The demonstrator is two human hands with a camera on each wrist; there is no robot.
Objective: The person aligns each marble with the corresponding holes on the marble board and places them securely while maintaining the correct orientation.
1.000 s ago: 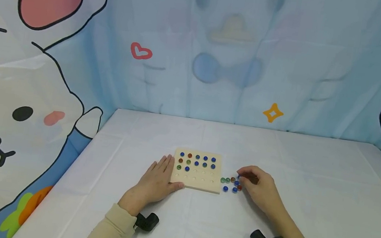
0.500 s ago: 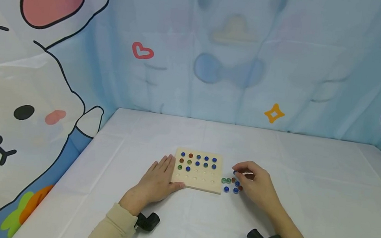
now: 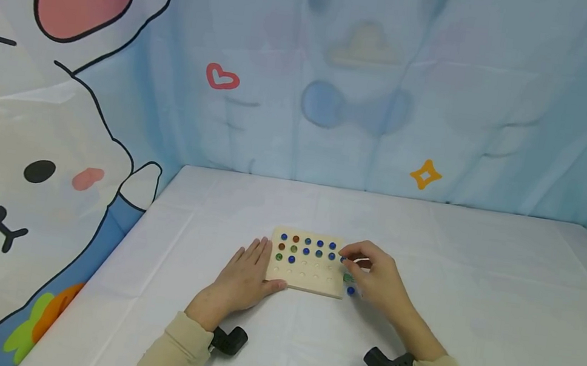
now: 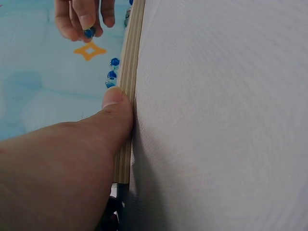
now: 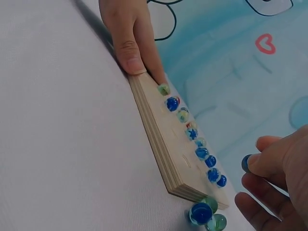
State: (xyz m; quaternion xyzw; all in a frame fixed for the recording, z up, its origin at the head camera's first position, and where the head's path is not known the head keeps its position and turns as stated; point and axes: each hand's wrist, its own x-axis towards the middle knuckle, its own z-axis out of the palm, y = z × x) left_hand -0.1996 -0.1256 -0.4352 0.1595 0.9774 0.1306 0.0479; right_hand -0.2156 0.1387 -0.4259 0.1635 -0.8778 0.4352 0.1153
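Observation:
My left hand [image 3: 240,281] rests at the left side of a pale wooden board [image 3: 309,282], fingers straight along it and thumb at its front edge. Blue, green and red-brown marbles [image 5: 192,133] sit in the board's hollows: two full rows, plus two marbles at the left of the third row. Over the board's right edge, my right hand [image 3: 372,275] pinches a blue marble [image 5: 246,164] between thumb and forefinger, also visible in the left wrist view.
Loose marbles, one blue [image 5: 200,212] and some green [image 5: 216,223], lie just off the board's right edge; my right hand hides others in the head view. A white cloth [image 3: 505,294] covers the table, and a printed curtain [image 3: 276,144] hangs behind.
My right hand has lifted the blue marble from the loose group and carried it left to the board's right edge. My left hand stays in place.

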